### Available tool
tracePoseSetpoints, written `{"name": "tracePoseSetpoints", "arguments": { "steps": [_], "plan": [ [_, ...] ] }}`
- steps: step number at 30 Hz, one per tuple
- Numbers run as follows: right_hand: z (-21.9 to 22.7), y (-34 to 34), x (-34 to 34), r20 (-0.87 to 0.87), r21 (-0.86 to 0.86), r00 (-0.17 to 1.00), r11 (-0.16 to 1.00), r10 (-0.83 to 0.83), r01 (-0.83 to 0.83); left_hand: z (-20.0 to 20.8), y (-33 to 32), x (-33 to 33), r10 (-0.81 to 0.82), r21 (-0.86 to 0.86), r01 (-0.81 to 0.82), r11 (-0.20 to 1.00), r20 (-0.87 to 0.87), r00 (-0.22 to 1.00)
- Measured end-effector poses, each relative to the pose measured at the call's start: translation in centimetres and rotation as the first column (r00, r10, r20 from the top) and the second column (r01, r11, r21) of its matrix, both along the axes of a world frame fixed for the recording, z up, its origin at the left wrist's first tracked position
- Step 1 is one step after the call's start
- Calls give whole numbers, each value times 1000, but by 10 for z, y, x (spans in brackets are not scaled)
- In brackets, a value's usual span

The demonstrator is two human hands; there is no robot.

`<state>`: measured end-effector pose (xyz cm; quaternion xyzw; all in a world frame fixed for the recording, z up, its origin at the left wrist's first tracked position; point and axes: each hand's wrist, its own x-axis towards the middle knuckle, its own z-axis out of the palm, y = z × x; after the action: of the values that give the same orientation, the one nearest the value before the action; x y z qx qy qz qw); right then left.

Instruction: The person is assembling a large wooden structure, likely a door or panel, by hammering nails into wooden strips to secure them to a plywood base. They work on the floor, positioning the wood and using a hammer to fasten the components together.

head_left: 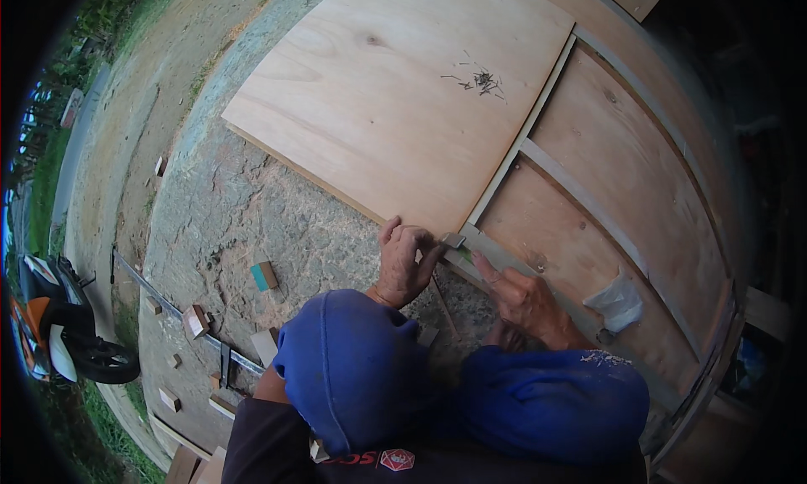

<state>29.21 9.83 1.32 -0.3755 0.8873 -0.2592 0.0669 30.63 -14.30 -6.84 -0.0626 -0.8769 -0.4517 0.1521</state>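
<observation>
My right hand (525, 299) closes around the mostly hidden handle of what looks like a hammer (453, 240), its index finger stretched along it. The shiny metal head is at the near corner of a plywood sheet (370, 97). Beside that head, my left hand (405, 261) rests at the sheet's edge, thumb and fingers pinched together. Whatever may be between its fingertips is too small to make out. The sheet lies over part of a wooden frame (580, 190) backed with plywood. A loose heap of nails (483, 82) sits on the sheet's far right part.
My blue-trousered knees (361, 366) are close below my hands. Wood offcuts (196, 320), one with a teal face (264, 276), and a long metal bar (160, 303) lie on rough concrete at left. A white plastic bag (615, 301) is on the frame. A motorcycle (71, 333) stands far left.
</observation>
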Motion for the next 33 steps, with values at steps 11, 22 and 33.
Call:
{"name": "tracePoseSetpoints", "arguments": {
  "steps": [11, 22, 33],
  "plan": [
    [-13, -3, 6, 38, -192, 997, 979, -60, 66, -8, -13, -3, -23, -8, 23, 1000, -108, 994],
    [-7, 0, -5, -24, -25, 999, 999, 34, -35, 4, -16, -16, -80, -96, 66, 993, -142, 987],
    [-21, 1, -3, 63, 109, 998, 994, 11, -18, 2, -18, -9, -84, -83, 77, 994, -97, 992]
  ]
}}
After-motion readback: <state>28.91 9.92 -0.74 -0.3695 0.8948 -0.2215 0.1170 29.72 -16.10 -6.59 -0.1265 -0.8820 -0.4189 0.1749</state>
